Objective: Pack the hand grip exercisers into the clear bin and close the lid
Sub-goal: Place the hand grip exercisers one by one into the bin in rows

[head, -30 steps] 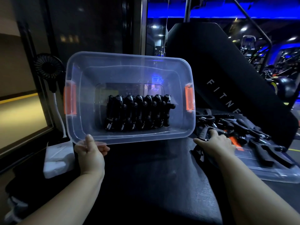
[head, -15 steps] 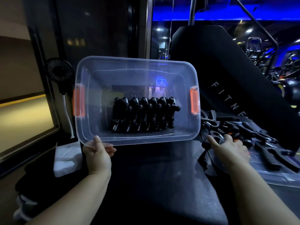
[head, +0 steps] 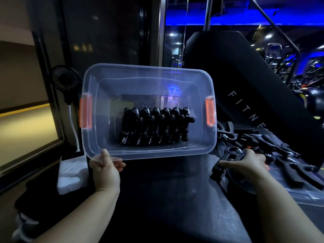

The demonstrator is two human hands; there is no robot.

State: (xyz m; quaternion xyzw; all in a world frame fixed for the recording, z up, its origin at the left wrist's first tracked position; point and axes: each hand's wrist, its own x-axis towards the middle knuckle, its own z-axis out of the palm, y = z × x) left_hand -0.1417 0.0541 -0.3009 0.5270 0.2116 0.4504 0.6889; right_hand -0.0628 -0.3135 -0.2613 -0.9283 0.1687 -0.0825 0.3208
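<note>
My left hand (head: 105, 170) pinches near rim of clear bin (head: 149, 74), tilted toward me, orange latches (head: 210, 111); black spring exercisers (head: 154, 127) rowed inside. My right hand (head: 245, 163) grips loose exerciser (head: 229, 156).

White letters "FITNE" stand on the black pad (head: 242, 71).

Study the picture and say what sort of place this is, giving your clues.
Probably a gym: a black padded backrest printed FITNE..., exercise machines behind under blue light, and hand grip exercisers packed in the clear bin, with more lying loose beside it.
</note>
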